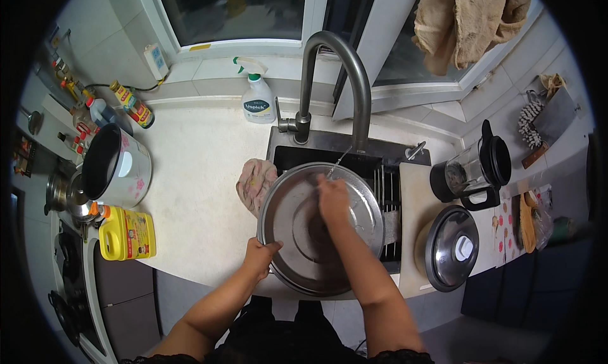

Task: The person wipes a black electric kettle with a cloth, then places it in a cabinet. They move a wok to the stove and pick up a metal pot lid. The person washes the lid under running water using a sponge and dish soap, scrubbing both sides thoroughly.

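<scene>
A wide round stainless-steel basin (pixel 297 206) lies tilted over the black sink (pixel 288 156), wet and shiny inside. Its left rim is gripped by my left hand (pixel 259 257), thumb over the edge and fingers underneath. My right hand (pixel 334 199) is over the basin's inner side, just below the tap. Motion smears its fingers, so whether they hold anything is hidden. From the curved grey tap (pixel 361 111) a thin stream of water runs down beside that hand. A crumpled pinkish cloth (pixel 254 183) lies against the basin's left side.
White spray bottle (pixel 258 101) stands behind the sink. On the left are a yellow jug (pixel 126 233), a white pot (pixel 133 171) and a sauce bottle (pixel 132 104). A lidded metal pot (pixel 451 249) and a blender jug (pixel 472 168) stand right. Beige cloths (pixel 462 22) hang above.
</scene>
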Available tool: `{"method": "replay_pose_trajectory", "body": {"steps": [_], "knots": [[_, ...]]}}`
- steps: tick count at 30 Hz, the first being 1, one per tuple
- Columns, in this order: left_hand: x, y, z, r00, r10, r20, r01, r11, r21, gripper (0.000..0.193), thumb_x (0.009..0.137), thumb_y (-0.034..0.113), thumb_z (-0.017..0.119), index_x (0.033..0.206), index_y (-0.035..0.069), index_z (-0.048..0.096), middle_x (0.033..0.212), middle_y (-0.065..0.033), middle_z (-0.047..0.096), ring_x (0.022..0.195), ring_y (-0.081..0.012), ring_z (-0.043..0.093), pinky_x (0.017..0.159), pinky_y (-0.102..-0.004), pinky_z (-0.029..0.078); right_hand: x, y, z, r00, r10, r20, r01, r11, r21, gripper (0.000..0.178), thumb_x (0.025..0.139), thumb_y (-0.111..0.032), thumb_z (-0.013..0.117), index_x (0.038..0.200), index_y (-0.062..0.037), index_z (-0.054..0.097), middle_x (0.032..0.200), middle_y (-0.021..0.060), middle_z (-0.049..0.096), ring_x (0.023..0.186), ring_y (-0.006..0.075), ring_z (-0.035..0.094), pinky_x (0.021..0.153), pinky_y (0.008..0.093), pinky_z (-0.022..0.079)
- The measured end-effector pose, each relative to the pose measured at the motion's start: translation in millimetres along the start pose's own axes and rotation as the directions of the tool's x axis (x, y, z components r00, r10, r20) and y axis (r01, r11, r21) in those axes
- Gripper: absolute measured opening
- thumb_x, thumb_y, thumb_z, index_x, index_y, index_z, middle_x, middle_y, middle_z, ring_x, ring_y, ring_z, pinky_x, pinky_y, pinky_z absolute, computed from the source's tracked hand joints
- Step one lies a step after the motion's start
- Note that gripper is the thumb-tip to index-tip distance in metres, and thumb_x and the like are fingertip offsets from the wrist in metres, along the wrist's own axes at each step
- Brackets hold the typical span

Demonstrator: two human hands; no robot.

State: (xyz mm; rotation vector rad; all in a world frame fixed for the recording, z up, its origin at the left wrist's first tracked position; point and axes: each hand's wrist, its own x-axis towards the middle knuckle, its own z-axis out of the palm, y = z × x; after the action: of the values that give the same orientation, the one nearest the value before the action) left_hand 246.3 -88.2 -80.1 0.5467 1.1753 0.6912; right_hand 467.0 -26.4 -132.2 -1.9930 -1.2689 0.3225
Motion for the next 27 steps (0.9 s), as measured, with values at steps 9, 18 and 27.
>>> {"method": "replay_pose_trajectory", "body": {"steps": [9,18,27], "knots": [[5.2,6.0,-10.9,0.998,0.039,-0.044,-0.040,0.999,-0.016,0.021,0.079,-0.002,0.060,0.099,-0.009,0.061,0.093,-0.0180,0.065,0.082,-0.0272,0.064,0.075,-0.0382,0.053,-27.1,16.1,-32.7,0.997,-0.031,0.070,0.040,0.992,-0.122,0.021,0.089,-0.019,0.057,0.107,-0.0136,0.065,0.079,0.0154,0.049,0.077,0.0326,0.056,0.063,0.0415,0.045],[8.8,-8.4,-24.5,0.991,0.075,-0.114,-0.085,0.993,-0.081,0.008,0.080,-0.003,0.060,0.087,-0.006,0.062,0.084,-0.0153,0.064,0.073,-0.0244,0.064,0.068,-0.0367,0.052,-37.6,64.6,-58.5,0.991,-0.056,0.122,0.082,0.972,-0.220,0.024,0.082,-0.004,0.056,0.101,-0.0113,0.070,0.086,0.0171,0.056,0.075,0.0356,0.060,0.067,0.0430,0.050],[13.5,-15.1,-4.9,0.998,0.053,-0.025,-0.056,0.993,-0.105,0.023,0.082,-0.003,0.058,0.103,-0.011,0.058,0.098,-0.0208,0.064,0.088,-0.0298,0.064,0.080,-0.0399,0.053,-63.7,6.3,-41.8,0.943,-0.268,0.194,0.284,0.957,-0.054,0.014,0.086,-0.011,0.057,0.093,-0.0050,0.068,0.079,0.0167,0.054,0.072,0.0338,0.058,0.063,0.0431,0.047]]}}
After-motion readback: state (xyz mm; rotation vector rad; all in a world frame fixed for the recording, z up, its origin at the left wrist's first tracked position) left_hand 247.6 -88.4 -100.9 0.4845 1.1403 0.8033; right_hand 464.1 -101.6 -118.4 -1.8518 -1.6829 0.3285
